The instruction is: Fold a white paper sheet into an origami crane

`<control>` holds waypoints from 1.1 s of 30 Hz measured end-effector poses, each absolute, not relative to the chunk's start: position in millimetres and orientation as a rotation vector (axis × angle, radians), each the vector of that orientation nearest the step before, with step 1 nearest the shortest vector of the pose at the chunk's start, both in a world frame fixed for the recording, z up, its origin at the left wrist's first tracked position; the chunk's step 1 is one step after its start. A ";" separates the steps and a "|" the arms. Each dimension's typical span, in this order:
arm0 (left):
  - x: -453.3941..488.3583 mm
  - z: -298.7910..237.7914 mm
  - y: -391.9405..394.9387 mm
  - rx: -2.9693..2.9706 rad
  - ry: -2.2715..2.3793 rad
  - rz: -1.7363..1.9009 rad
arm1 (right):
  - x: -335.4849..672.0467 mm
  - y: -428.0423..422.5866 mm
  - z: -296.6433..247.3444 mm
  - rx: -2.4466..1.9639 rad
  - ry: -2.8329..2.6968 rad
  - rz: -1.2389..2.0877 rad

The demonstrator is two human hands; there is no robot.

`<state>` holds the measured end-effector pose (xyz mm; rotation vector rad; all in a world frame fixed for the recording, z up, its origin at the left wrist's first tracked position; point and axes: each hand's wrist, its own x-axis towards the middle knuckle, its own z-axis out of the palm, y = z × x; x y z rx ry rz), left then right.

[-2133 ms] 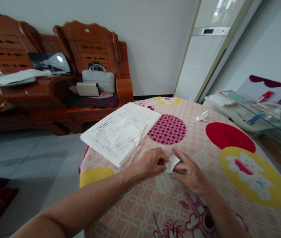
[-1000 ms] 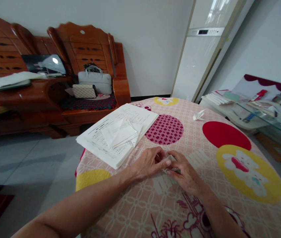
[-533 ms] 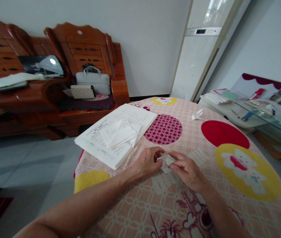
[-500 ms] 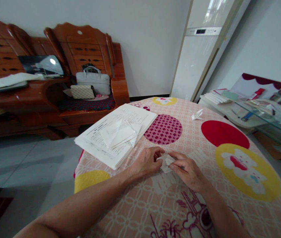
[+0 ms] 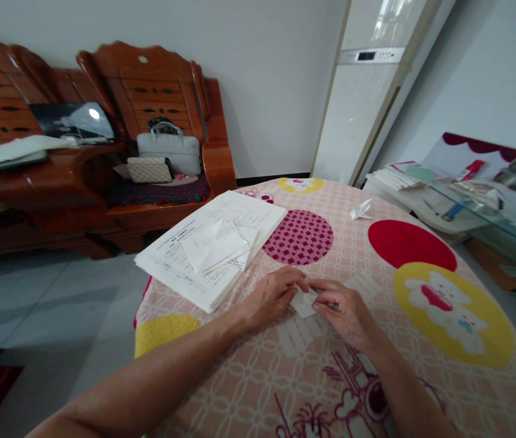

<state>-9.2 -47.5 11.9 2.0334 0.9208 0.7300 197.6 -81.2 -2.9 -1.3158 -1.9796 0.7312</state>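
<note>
A small folded piece of white paper (image 5: 304,303) lies between my two hands, low over the patterned tablecloth (image 5: 258,383). My left hand (image 5: 275,296) has its fingers curled onto the paper's left and far edges. From the other side my right hand (image 5: 342,309) pinches the paper's right edge between thumb and fingers. My fingers hide part of the folds. Beyond my hands, a finished-looking folded paper figure (image 5: 360,210) with pointed ends sits on the cloth.
Left of my hands lies a stack of printed sheets (image 5: 185,267) with loose folded white papers (image 5: 221,243) on top. A wooden bench (image 5: 157,79) with bags (image 5: 169,152) stands behind. At right is a cluttered glass-topped stand (image 5: 490,225).
My left fingers have shifted onto the far edge of the paper, closer to my right fingers. The raised flap of the paper now looks flatter.
</note>
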 end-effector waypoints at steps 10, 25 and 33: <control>-17.3 22.4 -45.5 2.202 0.792 0.559 | 194.9 -83.9 -7.1 -1.360 -1.966 0.662; -17.3 10.1 -40.3 2.333 0.603 0.498 | 194.0 -84.2 -1.4 -1.249 -2.095 0.746; -21.7 17.4 -40.0 2.203 0.674 0.517 | 197.1 -84.5 -1.0 -1.297 -2.087 0.770</control>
